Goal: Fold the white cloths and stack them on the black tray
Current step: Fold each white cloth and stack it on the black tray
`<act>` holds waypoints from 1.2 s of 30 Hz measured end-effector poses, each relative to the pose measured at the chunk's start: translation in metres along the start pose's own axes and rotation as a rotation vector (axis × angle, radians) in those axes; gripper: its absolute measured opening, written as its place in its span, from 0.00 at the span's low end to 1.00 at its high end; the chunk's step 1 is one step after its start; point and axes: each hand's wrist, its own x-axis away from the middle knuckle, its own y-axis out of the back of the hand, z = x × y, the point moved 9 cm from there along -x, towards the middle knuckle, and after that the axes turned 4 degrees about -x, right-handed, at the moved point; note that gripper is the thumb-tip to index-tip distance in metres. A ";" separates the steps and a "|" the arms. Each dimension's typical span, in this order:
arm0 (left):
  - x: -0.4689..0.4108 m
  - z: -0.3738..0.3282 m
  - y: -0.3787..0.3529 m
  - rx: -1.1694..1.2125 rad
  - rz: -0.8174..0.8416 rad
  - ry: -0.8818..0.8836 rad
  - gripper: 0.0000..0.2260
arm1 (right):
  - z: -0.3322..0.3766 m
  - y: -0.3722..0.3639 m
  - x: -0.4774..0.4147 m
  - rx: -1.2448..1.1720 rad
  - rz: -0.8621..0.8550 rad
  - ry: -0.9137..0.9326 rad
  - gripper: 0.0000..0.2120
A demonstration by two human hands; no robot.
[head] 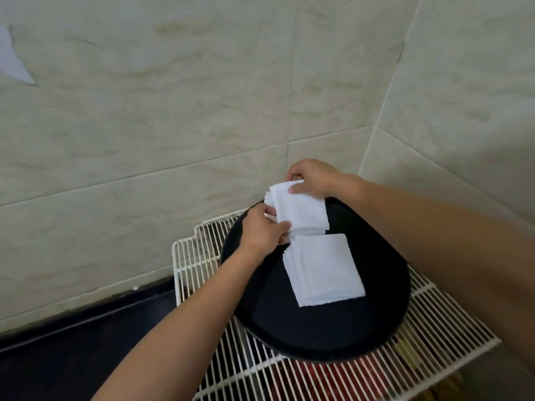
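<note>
A round black tray (333,328) rests on a white wire rack. A stack of folded white cloths (322,270) lies in the middle of the tray. Above the tray's far side I hold a second bundle of folded white cloths (301,211), tilted with its layered edges toward the wall. My left hand (260,231) pinches its near left corner. My right hand (311,178) grips its far upper edge, thumb on top. The bundle's lower edge meets the stack on the tray.
The white wire rack (199,256) stands in a corner of beige tiled walls (173,111). A dark ledge (86,342) runs along the wall at the lower left. Red things show blurred under the rack's wires (333,377).
</note>
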 end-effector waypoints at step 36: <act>-0.010 -0.038 0.009 -0.960 -0.086 -0.653 0.17 | -0.016 -0.022 0.075 0.161 -0.180 -0.002 0.22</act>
